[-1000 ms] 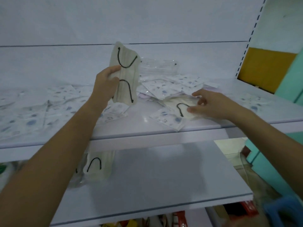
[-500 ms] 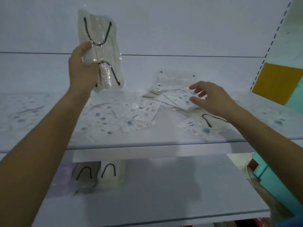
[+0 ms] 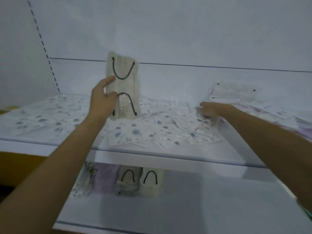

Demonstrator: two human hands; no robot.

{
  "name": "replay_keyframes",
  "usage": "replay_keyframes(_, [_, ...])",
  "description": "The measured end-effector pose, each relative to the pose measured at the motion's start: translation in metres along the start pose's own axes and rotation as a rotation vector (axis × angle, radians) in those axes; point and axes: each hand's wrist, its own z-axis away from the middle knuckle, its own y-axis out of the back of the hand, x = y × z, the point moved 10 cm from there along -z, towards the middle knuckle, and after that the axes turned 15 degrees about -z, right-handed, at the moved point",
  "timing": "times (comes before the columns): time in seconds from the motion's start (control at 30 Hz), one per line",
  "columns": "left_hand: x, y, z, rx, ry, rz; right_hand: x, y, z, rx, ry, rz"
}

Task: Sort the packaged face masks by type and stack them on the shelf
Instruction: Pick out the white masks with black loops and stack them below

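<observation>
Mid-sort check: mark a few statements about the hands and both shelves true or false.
1. The left hand holds a cream pack upright above the upper shelf. True.
2. The right hand rests on the lower shelf. False: it reaches among the patterned packs on the upper shelf.
3. On the lower shelf sit cream stacks with black loops. True.
4. The upper shelf holds only cream packs. False: mostly blue-patterned packs lie scattered there.

The left hand (image 3: 101, 102) and right hand (image 3: 211, 110) are bare, as are both forearms (image 3: 67, 157).
</observation>
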Motion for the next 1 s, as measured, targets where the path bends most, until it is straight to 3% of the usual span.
replay_keyframes(0.07, [0.008,-0.017,-0.003,-0.053,-0.032,-0.016,-0.009,-0.004,-0.003,-0.007,0.028,-0.151])
replay_keyframes(0.17, [0.025,-0.043,-0.014,-0.145,-0.101,-0.032,-0.022,0.003,0.0,-0.03,0.094,-0.563])
replay_keyframes(0.23, [0.035,-0.063,-0.023,-0.211,-0.141,-0.06,-0.014,0.027,-0.003,0.117,0.123,-0.671])
replay_keyframes(0.33, [0.042,-0.092,-0.039,-0.293,-0.181,-0.112,0.012,0.052,-0.015,0.338,0.059,-0.54])
replay_keyframes(0.5, [0.028,-0.129,-0.048,-0.415,-0.209,-0.147,0.017,0.006,-0.036,-0.002,-0.064,-0.12])
replay_keyframes(0.6, [0.013,-0.131,-0.055,-0.416,-0.183,-0.109,0.006,0.014,-0.034,0.031,-0.07,-0.162])
replay_keyframes(0.67, [0.004,-0.128,-0.058,-0.386,-0.189,-0.09,0.004,0.03,-0.029,0.202,-0.019,-0.232])
replay_keyframes(0.77, [-0.006,-0.12,-0.067,-0.342,-0.171,-0.066,-0.006,0.073,-0.005,0.612,0.179,-0.453])
replay_keyframes(0.83, [-0.006,-0.112,-0.071,-0.312,-0.16,-0.008,-0.016,0.101,0.019,0.774,0.365,-0.786])
replay_keyframes(0.93, [0.009,-0.107,-0.071,-0.308,-0.217,0.046,-0.047,0.109,0.036,0.657,0.539,-1.252])
replay_keyframes(1.0, [0.02,-0.11,-0.064,-0.338,-0.27,0.069,-0.081,0.092,0.037,0.506,0.529,-1.293])
